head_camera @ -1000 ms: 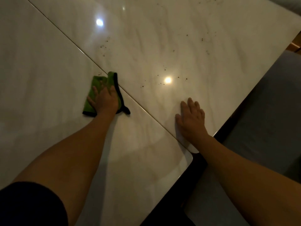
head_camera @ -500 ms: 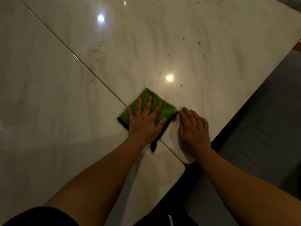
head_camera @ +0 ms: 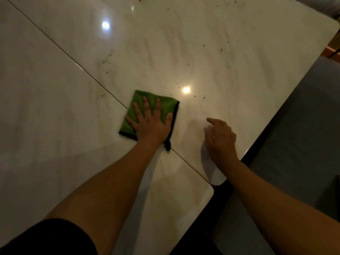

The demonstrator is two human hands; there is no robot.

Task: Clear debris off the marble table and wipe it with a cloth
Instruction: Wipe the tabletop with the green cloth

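A folded green cloth with a black edge lies on the white marble table, across the seam between its two slabs. My left hand presses flat on the cloth with fingers spread. My right hand rests on the marble near the table's right edge, about a hand's width right of the cloth, fingers loosely curled and holding nothing. Dark crumbs are scattered beyond the cloth, with more crumbs farther right and toward the far edge.
The slab seam runs diagonally from far left to the near rounded corners. A grey upholstered seat sits below the table's right edge. Two ceiling lights reflect off the glossy marble.
My left hand swept the cloth along the seam toward my right hand, then drew it back slightly left. My right hand's fingers lifted and curled; the two hands are apart again.
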